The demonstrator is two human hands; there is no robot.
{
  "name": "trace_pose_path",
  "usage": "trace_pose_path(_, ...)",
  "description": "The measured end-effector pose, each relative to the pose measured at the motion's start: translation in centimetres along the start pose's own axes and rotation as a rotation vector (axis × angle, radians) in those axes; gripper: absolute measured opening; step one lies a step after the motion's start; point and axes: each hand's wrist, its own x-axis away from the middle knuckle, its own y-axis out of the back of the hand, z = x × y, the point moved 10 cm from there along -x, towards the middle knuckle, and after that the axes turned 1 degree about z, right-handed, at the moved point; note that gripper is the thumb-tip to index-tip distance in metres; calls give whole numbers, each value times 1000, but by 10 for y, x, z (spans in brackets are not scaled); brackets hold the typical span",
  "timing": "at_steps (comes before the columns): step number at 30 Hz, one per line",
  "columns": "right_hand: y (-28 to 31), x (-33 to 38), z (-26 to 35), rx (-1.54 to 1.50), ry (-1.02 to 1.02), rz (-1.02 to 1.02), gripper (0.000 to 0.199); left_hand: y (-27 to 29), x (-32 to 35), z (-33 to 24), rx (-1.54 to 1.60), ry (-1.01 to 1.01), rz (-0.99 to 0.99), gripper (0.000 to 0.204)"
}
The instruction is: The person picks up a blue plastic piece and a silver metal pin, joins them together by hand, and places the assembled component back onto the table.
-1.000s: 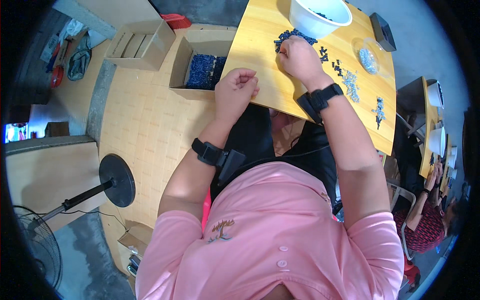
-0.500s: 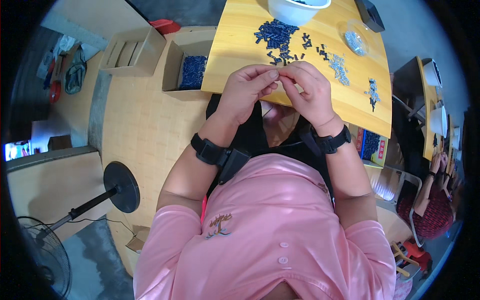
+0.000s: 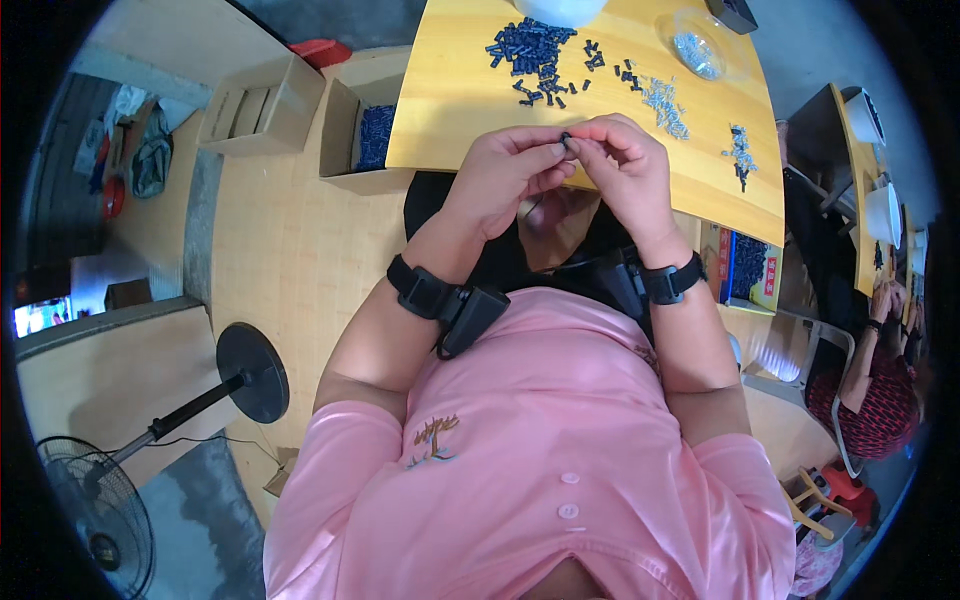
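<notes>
Over the near edge of the wooden table point(image 3: 450, 120), my left hand point(image 3: 505, 178) and my right hand point(image 3: 632, 175) meet fingertip to fingertip. Pinched between them is a small black cylindrical part point(image 3: 566, 138), mostly covered by the fingers. Just beyond my hands lies a pile of similar short black parts point(image 3: 530, 48), with several loose ones around it. Small silvery clear pieces point(image 3: 665, 105) are spread to the right of the pile. A further small cluster of silvery and black pieces point(image 3: 741, 155) sits near the right edge.
A white bowl point(image 3: 562, 10) and a clear dish point(image 3: 695, 55) of silvery pieces stand at the back. Cardboard boxes point(image 3: 350, 178) are on the left, one holding dark parts. A fan point(image 3: 95, 520) stands at lower left. Another person point(image 3: 865, 400) works at a table on the right.
The black part now shows between my fingertips, where it was hidden before. My hands stay together. The table has shifted slightly up and left in view.
</notes>
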Motion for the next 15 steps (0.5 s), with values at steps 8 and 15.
trace_pose_path(8,-9,-1,18,251,75,133,18,11,-2,10,-83,53,-54,21)
trace_pose_path(15,-15,2,19,418,164,161,20,11,0,16,-115,112,-48,20)
